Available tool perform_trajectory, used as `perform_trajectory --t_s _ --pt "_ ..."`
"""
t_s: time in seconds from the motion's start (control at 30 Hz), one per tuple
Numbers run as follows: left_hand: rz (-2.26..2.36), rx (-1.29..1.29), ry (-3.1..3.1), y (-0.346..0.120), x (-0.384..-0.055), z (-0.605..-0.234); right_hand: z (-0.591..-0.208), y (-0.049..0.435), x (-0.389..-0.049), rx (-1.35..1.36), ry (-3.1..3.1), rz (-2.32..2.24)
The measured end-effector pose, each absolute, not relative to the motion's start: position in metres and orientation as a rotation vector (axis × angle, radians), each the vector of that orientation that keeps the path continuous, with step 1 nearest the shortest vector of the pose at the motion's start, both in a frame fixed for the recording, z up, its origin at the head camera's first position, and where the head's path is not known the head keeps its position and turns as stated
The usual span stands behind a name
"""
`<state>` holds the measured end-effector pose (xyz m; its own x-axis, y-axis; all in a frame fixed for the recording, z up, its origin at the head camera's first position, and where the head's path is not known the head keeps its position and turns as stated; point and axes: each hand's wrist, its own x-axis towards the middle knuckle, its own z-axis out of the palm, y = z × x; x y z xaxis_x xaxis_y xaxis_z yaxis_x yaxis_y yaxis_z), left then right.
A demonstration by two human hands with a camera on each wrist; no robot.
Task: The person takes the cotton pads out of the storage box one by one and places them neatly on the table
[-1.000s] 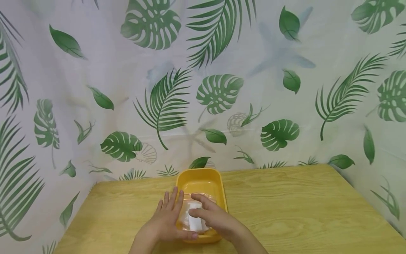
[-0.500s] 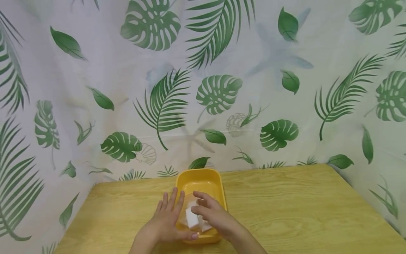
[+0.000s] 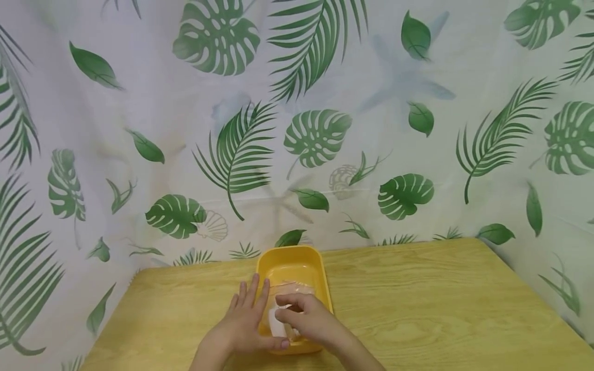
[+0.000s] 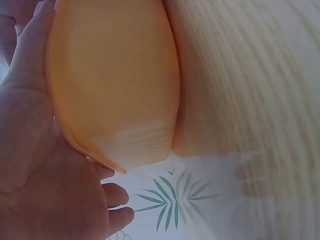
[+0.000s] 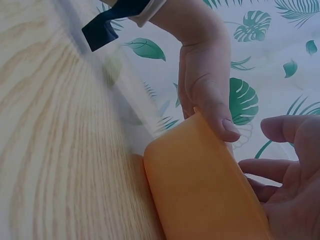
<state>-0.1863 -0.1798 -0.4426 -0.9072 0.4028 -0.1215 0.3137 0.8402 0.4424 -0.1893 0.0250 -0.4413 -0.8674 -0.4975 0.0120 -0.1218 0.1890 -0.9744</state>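
Observation:
A yellow plastic tray (image 3: 292, 257) stands on the table, its outer wall (image 4: 115, 85) filling much of the left wrist view. Inside lie a clear plastic bag (image 3: 298, 286) with an orange-red line across it and a white block-like piece (image 3: 277, 327). My left hand (image 3: 241, 323) rests along the tray's left rim, fingers straight and spread, thumb over the near edge. Over the tray's near half is my right hand (image 3: 316, 318), bent fingers and thumb apart close over the white piece. The right wrist view shows its fingers (image 5: 280, 128) spaced apart; the lower ones are partly hidden behind the rim.
A wood-grain table (image 3: 417, 304) extends to both sides of the tray. Behind it hangs a white cloth (image 3: 320, 77) printed with green leaves. A dark band (image 5: 117, 20) crosses the left forearm in the right wrist view.
The right hand's fingers have bent and lowered over the white piece. That piece has tilted and shifted slightly left. The left hand has kept its place on the rim.

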Motion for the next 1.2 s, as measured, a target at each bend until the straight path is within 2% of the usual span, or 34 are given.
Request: perform_trajectory --t_s 0.2,0.67,1.2 --pt "0.65 0.545 2.815 -0.182 -0.185 -0.445 -0.436 0.027 -0.191 -0.549 2.162 -1.911" --pt "0.619 0.492 2.831 -0.183 -0.183 -0.445 -0.427 0.049 -0.203 -0.137 2.14 -2.228" --pt "0.535 0.533 2.9 -0.184 -0.191 -0.447 -0.416 0.09 -0.207 -0.108 2.064 -2.265"
